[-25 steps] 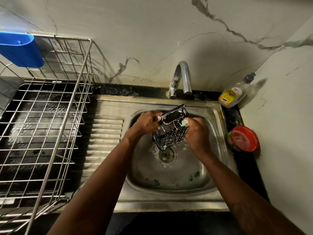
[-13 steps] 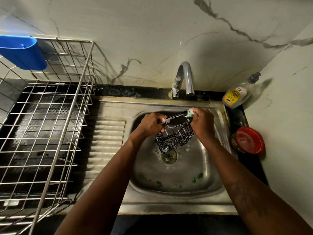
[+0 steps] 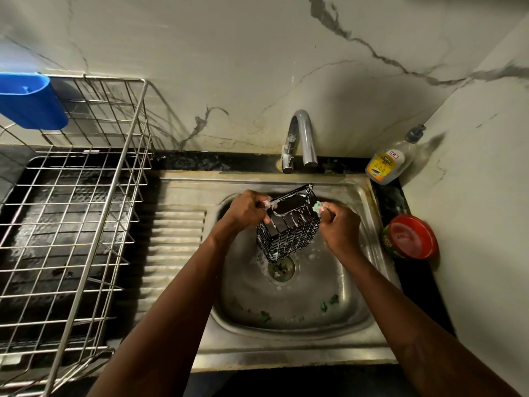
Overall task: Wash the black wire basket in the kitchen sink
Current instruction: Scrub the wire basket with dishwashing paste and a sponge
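Observation:
A small black wire basket (image 3: 289, 236), streaked with white suds, hangs tilted over the steel sink (image 3: 312, 319), just above the drain. My left hand (image 3: 247, 209) grips its upper left rim. My right hand (image 3: 339, 227) holds a small green scrub pad (image 3: 317, 207) against the basket's upper right edge. The pad is mostly hidden in my fingers.
The tap (image 3: 300, 138) stands behind the sink, with no water seen running. A dish soap bottle (image 3: 389, 161) and a red-lidded tub (image 3: 410, 236) sit at the right. A large steel dish rack (image 3: 71, 224) with a blue holder (image 3: 28, 101) fills the left. Green scraps lie in the basin.
My right hand with the pad has slid along the basket's upper right rim, up and back down a little. The basket has tipped slightly; my left hand keeps its grip.

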{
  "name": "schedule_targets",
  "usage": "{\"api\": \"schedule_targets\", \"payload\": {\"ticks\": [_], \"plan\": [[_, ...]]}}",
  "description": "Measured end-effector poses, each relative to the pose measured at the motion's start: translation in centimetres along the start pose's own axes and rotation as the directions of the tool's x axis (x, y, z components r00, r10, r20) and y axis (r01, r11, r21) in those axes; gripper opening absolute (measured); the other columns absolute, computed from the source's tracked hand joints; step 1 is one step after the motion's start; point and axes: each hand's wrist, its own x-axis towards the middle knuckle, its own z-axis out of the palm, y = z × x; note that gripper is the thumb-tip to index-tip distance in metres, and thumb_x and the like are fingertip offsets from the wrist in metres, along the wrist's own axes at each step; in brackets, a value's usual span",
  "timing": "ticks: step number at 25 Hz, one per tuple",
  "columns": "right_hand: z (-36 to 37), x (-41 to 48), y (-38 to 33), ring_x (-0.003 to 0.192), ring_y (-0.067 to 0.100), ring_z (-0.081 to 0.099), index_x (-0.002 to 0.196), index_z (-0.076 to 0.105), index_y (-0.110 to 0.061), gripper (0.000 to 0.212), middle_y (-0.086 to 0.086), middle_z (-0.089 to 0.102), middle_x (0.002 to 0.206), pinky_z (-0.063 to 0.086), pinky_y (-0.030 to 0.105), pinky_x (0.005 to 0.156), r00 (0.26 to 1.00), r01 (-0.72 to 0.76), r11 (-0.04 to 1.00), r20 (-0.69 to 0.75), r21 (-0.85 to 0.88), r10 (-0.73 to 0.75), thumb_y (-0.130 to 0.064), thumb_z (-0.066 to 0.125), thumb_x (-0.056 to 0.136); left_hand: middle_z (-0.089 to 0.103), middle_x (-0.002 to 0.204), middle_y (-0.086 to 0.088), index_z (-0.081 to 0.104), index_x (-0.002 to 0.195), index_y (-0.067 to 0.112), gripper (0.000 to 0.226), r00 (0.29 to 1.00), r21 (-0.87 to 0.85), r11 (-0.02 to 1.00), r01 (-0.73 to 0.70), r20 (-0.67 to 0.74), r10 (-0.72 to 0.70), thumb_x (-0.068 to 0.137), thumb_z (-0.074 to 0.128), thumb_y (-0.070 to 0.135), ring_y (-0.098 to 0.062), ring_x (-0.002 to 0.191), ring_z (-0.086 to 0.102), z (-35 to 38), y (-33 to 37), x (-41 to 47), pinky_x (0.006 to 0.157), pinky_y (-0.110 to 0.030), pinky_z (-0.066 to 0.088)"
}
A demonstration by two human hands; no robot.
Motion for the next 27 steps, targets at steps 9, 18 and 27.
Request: {"api": "schedule_targets", "payload": {"ticks": [9,18,27], "plan": [[-1.0,3.7,-1.9,0.118,0.032,0.064,0.124,0.071,-0.014,0.032,0.014,0.070,0.125,0.049,0.030,0.094,0.916,-0.239,0.969,0.318,-0.054,0.244,-0.026,0.055,0.100,0.074,0.082,-0.020,0.075,0.095,-0.011,0.019,0.993,-0.263,0.957,-0.120,-0.019,0.119,0.099,0.061,0.000,-0.004,0.075,0.067,0.7,-2.7,-1.2,0.078,-0.017,0.054],[0.4,0.5,-5.1,0.078,0.027,0.070,0.101,0.075,-0.002,0.022,0.015,0.075,0.089,0.057,0.034,0.069,0.881,-0.052,0.994,0.464,-0.095,0.090,-0.011,0.055,0.098,0.074,0.109,0.002,0.070,0.119,0.015,0.042,0.986,0.086,0.985,-0.148,0.091,0.140,0.087,0.053,-0.006,-0.008,0.103,0.067,2.5,-5.4,-1.3,0.092,-0.026,0.054],[6.7,-4.2,-3.3,0.056,0.002,0.065,0.108,0.075,-0.004,0.021,0.009,0.076,0.091,0.054,0.022,0.056,0.935,-0.211,0.948,0.333,0.239,0.125,-0.014,0.058,0.101,0.070,0.108,-0.020,0.061,0.122,0.000,0.028,0.982,0.182,0.967,-0.180,0.096,0.164,0.094,0.057,0.003,-0.038,0.099,0.066,4.2,-6.6,-1.8,0.077,-0.028,0.041]]}}
